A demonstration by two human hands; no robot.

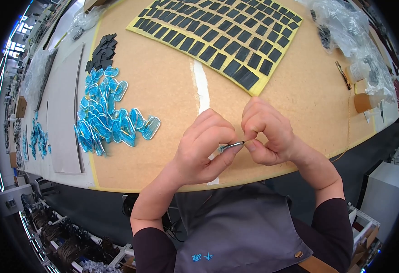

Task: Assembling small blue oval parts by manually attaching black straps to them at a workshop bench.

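Note:
Over the near edge of the table, my left hand [207, 144] pinches a small flat piece [232, 145], seen nearly edge-on, with a pale shiny rim and a trace of blue. It resembles the blue oval patches [100, 109] heaped on the table to the left. My right hand [268, 132] meets it from the other side, thumb and forefinger closed at the piece's right end. What lies between those right fingertips is too small to make out. The fingers cover much of the piece.
A yellow board [254, 86] carrying rows of black rectangles lies at the far side. Loose black rectangles [103, 52] sit behind the oval heap. A grey sheet [67, 113] is farther left. At right are clear plastic bags [345, 27], an orange-brown container [364, 103] and a thin cord [348, 123].

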